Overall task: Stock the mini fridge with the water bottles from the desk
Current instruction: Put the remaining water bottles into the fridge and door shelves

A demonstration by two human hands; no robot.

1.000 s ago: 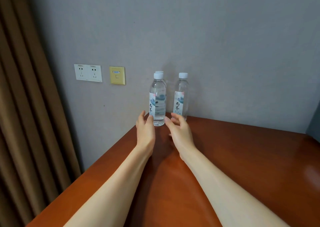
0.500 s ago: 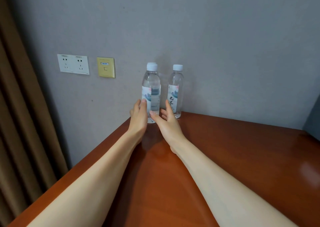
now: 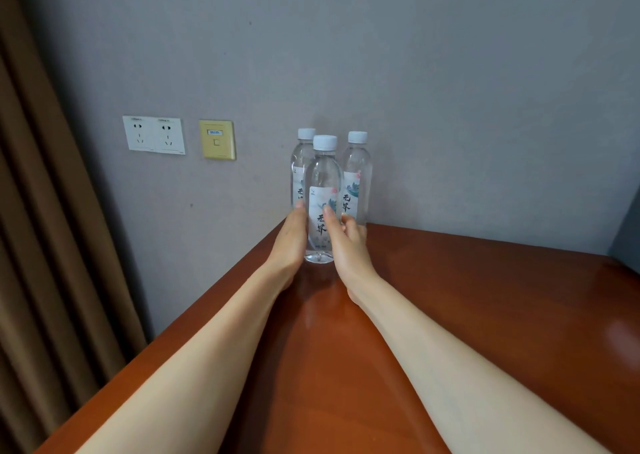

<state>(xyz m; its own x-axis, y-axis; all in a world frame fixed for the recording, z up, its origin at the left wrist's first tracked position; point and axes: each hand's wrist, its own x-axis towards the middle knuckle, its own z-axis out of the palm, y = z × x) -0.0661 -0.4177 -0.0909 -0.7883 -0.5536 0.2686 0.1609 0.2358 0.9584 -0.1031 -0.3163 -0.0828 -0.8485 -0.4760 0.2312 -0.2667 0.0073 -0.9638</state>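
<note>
light: soft, even, moderately dim – no visible source | shadows: diffuse dark patch mid-desk | glare: pale sheen far right | edges: wide-angle bowing – curtain | focus: sharp

Bare desk is left open from 2 to 4 o'clock of the front bottle. At 11 and 1 o'clock, passage is barred by the left rear bottle and right rear bottle, backed by the wall. Its flanks are taken by the left hand and right hand.
</note>
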